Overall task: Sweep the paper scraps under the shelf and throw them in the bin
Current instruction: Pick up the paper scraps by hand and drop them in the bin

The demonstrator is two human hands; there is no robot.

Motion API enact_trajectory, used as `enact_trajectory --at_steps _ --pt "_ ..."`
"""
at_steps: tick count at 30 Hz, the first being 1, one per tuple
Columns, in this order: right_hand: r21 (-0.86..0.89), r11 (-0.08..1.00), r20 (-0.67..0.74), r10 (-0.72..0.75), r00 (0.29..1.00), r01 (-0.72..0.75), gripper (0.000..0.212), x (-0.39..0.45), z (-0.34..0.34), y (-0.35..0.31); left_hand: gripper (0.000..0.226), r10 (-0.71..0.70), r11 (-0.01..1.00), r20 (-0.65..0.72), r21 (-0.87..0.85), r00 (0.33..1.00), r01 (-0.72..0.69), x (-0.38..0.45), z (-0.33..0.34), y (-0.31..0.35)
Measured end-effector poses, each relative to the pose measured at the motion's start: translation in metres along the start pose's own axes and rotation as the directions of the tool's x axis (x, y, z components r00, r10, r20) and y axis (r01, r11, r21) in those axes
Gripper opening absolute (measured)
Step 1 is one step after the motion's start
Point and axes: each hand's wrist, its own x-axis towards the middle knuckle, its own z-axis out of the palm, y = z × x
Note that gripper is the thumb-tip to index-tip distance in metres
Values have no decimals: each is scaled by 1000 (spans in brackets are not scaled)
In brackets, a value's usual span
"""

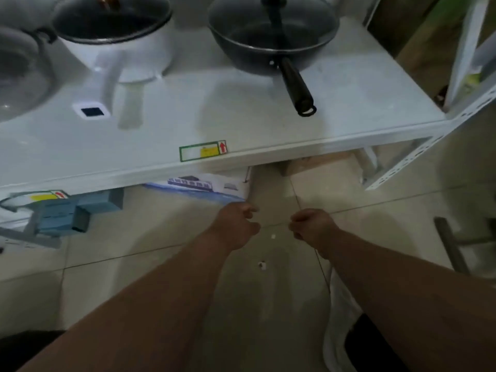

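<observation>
Two small white paper scraps lie on the tiled floor in front of the white shelf [241, 159], one [273, 236] between my hands and one [262, 265] nearer to me. My left hand [237, 224] hovers low over the floor just before the shelf's edge, fingers curled, with nothing visible in them. My right hand [311, 224] is level with it a little to the right, also curled like a loose fist with nothing visible in it. A white bin [338, 326] with a dark opening shows at the bottom right, partly hidden by my right forearm.
On the shelf stand a black wok [273, 36] with a glass lid and a long handle, and a white pot [115, 41]. Under the shelf lie a printed box [204, 187] and blue-grey boxes [64, 210]. A perforated shelf post [402, 162] stands at the right.
</observation>
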Motion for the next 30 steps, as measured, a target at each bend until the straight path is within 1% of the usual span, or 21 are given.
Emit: enact_trajectory --at_steps 2,3,4,6,7,8,9,10,12,14,15,17,20,22,24,25,26,27,28,29,30 --pt "-119 993 20 21 1000 -18 15 27 0 26 47 -50 998 6 35 999 50 10 26 -16" --pt "-210 977 46 42 998 -32 16 38 -1 37 48 -94 995 0 41 996 94 14 40 -26" --pt "-243 969 49 65 997 -51 14 49 1 46 48 -143 989 -3 43 990 143 18 53 -38" --pt "-279 960 75 9 997 13 12 70 7 61 51 -250 968 17 9 968 250 22 79 -58" --pt "-362 930 89 -34 995 64 15 82 11 70 56 -303 953 49 -5 952 304 23 91 -68" --pt "-437 895 119 -41 992 89 30 92 18 76 60 -346 937 84 -12 934 348 24 102 -77" --pt "-531 836 172 -58 983 143 43 97 23 78 62 -380 923 115 -19 918 385 25 111 -84" --pt "-569 807 208 -48 977 160 49 102 30 78 64 -409 910 126 -22 904 414 27 121 -92" --pt "-623 754 233 -74 970 208 46 117 44 84 67 -464 879 145 -50 874 475 33 136 -104" --pt "-648 728 232 -92 968 225 38 128 58 90 75 -519 834 152 -127 841 537 39 145 -112" --pt "-662 709 245 -104 964 244 34 131 64 92 74 -537 815 149 -162 830 556 43 148 -114" --pt "-684 675 267 -124 956 278 31 132 74 95 60 -552 800 136 -192 823 568 47 152 -116" --pt "-727 603 353 -81 932 328 34 125 82 100 41 -545 800 71 -256 836 543 47 159 -122" --pt "-735 605 378 -12 926 308 37 119 82 106 36 -554 774 26 -352 832 526 41 163 -129" --pt "-710 646 394 37 918 278 35 114 80 115 33 -561 746 33 -412 827 523 38 161 -131" --pt "-690 671 385 25 923 270 29 108 79 115 29 -550 751 54 -405 833 522 37 160 -132" --pt "-654 721 333 5 943 228 24 103 78 116 22 -542 754 68 -402 838 520 37 159 -134" --pt "-592 794 236 7 972 138 22 97 75 116 15 -537 759 75 -391 840 520 36 157 -134" --pt "-530 848 126 39 991 34 21 94 73 115 12 -532 770 56 -383 845 510 35 155 -134" --pt "-468 881 22 93 995 -72 21 92 70 118 12 -535 789 20 -344 845 508 34 156 -139" --pt "-422 894 -44 144 989 -149 20 92 69 121 15 -543 802 -5 -299 839 517 33 157 -142"
